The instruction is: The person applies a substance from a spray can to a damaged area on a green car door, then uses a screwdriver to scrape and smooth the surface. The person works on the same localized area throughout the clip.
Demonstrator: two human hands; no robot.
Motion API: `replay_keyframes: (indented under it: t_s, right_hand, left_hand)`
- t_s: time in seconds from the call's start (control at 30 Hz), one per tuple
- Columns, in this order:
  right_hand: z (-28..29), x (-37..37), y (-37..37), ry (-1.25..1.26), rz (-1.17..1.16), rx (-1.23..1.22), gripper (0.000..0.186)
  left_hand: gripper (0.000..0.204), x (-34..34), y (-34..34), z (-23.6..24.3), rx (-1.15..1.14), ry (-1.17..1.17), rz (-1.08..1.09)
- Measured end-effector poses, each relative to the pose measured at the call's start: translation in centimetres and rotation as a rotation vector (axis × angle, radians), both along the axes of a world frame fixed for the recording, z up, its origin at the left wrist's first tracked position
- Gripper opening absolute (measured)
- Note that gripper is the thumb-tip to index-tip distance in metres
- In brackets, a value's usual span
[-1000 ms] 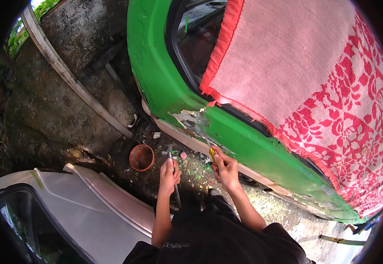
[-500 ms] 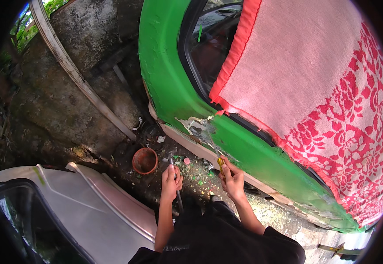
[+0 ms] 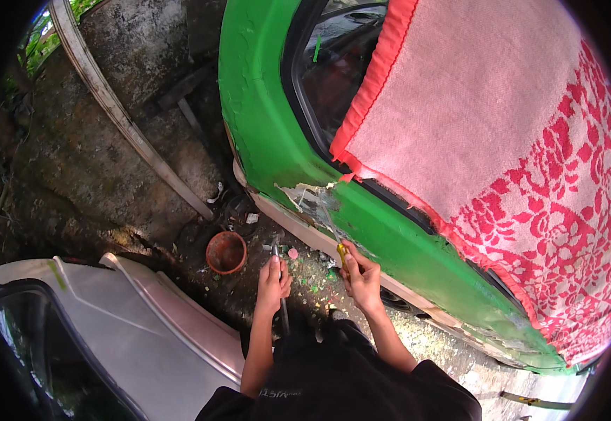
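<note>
My left hand (image 3: 272,283) is closed around a long metal tool (image 3: 284,316), apparently a hammer, held upright beside the green car. My right hand (image 3: 362,282) grips a yellow-handled screwdriver (image 3: 343,254); its shaft reaches up to a patch of cracked, peeling paint and filler (image 3: 304,197) on the lower body of the green car (image 3: 251,105). Whether the tip touches the patch I cannot tell. A pink and red patterned towel (image 3: 460,91) drapes over the car's window and side.
A silver car (image 3: 130,330) stands at lower left. An orange pot (image 3: 226,251) sits on the ground among paint flakes (image 3: 312,281). A long weathered strip (image 3: 130,133) lies across the dark concrete at upper left. A yellow-marked bar (image 3: 537,401) is at lower right.
The whole view shifted right and down from one second ago to half a second ago, then slightly back up. Both hands keep their grips, with little movement relative to the car.
</note>
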State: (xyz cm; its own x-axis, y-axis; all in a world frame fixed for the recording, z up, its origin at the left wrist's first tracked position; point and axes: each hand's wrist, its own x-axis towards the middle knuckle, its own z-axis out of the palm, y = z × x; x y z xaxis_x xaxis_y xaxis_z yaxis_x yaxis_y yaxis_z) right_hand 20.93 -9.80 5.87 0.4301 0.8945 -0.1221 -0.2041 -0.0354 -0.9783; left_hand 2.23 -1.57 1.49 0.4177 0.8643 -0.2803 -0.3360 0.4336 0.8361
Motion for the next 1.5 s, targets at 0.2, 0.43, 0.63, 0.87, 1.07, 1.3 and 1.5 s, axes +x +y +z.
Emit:
replay_keyframes:
  t_s: [0.2, 0.43, 0.63, 0.87, 1.07, 1.3, 1.5]
  right_hand:
    - [1.0, -0.1, 0.7, 0.016, 0.052, -0.027, 0.036]
    - [1.7, 0.8, 0.3, 0.079, 0.056, -0.037, 0.035]
    - [0.5, 0.9, 0.1, -0.014, 0.050, 0.005, 0.035]
    - [-0.2, 0.9, 1.1, -0.079, 0.055, 0.030, 0.035]
    - [-0.6, 2.0, 2.2, -0.320, 0.093, 0.073, 0.034]
    - [0.8, 2.7, 1.3, -0.282, 0.084, -0.012, 0.032]
    - [-0.2, 1.7, 3.9, -0.395, 0.082, -0.027, 0.030]
  left_hand:
    - [0.038, 0.2, -0.2, -0.2, 0.015, 0.013, -0.008]
    - [0.037, -0.1, -0.5, -0.1, 0.005, 0.002, 0.000]
    - [0.037, -0.5, -0.5, 0.1, -0.006, -0.018, 0.045]
    - [0.037, -0.5, -0.8, 0.4, 0.002, 0.004, 0.061]
    - [0.037, -0.4, -1.0, -0.1, 0.007, 0.012, 0.025]
    - [0.037, -0.3, -1.5, -0.4, -0.008, -0.003, 0.032]
    - [0.037, -0.6, -1.5, -0.4, 0.021, -0.005, 0.051]
